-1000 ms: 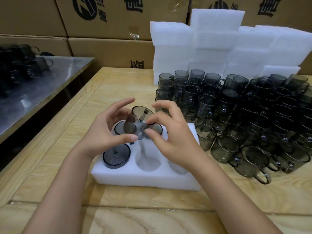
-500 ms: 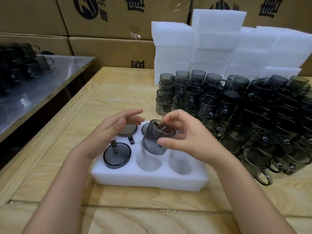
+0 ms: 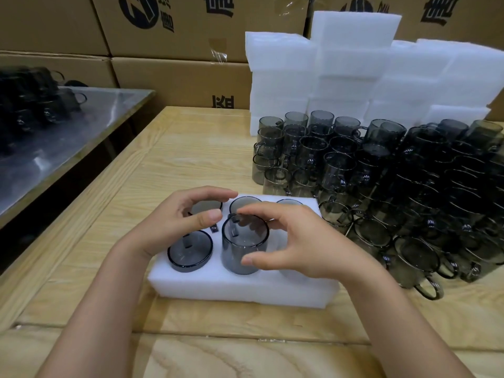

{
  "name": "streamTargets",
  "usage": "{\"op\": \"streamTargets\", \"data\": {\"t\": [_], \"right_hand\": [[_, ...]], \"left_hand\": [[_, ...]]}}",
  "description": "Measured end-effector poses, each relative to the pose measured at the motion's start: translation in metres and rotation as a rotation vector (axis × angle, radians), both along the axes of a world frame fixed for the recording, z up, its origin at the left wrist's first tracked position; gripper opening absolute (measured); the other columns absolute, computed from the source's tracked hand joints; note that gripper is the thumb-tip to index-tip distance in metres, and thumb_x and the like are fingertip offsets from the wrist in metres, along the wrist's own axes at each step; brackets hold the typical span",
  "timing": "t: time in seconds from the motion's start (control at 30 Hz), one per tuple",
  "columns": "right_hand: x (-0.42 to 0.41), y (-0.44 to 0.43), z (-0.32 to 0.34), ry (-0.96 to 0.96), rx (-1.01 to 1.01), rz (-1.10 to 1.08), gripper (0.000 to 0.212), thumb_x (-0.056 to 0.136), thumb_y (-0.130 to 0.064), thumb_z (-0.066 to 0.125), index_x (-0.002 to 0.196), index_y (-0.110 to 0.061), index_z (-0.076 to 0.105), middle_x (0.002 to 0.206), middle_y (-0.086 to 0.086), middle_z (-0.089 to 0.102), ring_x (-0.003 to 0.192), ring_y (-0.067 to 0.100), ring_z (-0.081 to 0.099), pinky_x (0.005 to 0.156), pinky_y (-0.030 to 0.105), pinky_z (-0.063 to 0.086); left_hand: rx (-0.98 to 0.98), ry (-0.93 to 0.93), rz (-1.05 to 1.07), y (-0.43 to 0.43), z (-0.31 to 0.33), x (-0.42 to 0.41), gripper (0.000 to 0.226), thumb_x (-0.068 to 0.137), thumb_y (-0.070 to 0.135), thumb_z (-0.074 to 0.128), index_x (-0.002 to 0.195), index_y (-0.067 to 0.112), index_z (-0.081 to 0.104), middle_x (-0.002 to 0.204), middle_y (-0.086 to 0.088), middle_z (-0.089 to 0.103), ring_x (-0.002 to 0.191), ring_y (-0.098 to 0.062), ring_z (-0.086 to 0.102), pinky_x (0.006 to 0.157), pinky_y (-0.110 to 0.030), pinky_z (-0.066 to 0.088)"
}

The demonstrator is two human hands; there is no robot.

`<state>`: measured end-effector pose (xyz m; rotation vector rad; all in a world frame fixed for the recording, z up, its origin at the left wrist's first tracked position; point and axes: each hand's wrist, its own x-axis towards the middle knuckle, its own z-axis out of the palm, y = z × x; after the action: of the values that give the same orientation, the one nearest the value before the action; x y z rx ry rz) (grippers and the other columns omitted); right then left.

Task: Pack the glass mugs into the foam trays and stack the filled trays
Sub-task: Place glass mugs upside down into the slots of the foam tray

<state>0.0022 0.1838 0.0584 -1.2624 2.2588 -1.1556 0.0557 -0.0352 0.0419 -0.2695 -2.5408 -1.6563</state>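
A white foam tray (image 3: 240, 291) with round holes lies on the wooden table (image 3: 191, 159) in front of me. Smoky glass mugs sit sunk in its front left hole (image 3: 190, 251), back middle hole (image 3: 244, 203) and back right hole (image 3: 289, 202). Another at the back left is half hidden under my left hand. One glass mug (image 3: 244, 248) stands upright, partly lowered into the front middle hole. My right hand (image 3: 300, 246) holds it, thumb on its near wall, fingers arched over the rim. My left hand (image 3: 177, 222) hovers loosely curled beside it and holds nothing. The front right hole is hidden by my right hand.
Several loose glass mugs (image 3: 381, 186) crowd the table's right side up to the tray. Stacked white foam trays (image 3: 354, 64) stand behind them. Cardboard boxes (image 3: 177, 23) line the back. A metal table (image 3: 68, 132) on the left carries more dark mugs (image 3: 32, 99).
The mug was tilted between both hands above the tray. My left hand let go, and my right hand turned it upright and lowered it into the front middle hole.
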Motion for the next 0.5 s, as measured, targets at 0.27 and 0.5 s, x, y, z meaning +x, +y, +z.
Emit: {"op": "streamTargets", "data": {"t": [0.27,0.5], "right_hand": [[-0.003,0.001,-0.002,0.121,0.158,0.018,0.064,0.07,-0.046,0.076,0.127,-0.044,0.048,0.114,-0.031,0.048,0.113,-0.014,0.031,0.094,0.002,0.026],[-0.007,-0.012,0.002,0.01,-0.071,-0.252,0.054,0.091,-0.053,0.04,0.138,-0.027,0.044,0.139,-0.015,0.045,0.13,-0.002,0.028,0.105,0.018,0.021]], "left_hand": [[-0.106,0.008,0.004,0.002,0.0,0.0,0.057,0.064,0.049,0.073,0.117,0.03,0.065,0.126,0.018,0.061,0.126,-0.001,0.048,0.105,-0.029,0.033],[-0.061,-0.028,0.225,0.026,0.018,0.0,0.038,0.089,0.055,0.049,0.123,0.04,0.056,0.121,0.017,0.061,0.109,-0.006,0.058,0.081,-0.011,0.048]]}}
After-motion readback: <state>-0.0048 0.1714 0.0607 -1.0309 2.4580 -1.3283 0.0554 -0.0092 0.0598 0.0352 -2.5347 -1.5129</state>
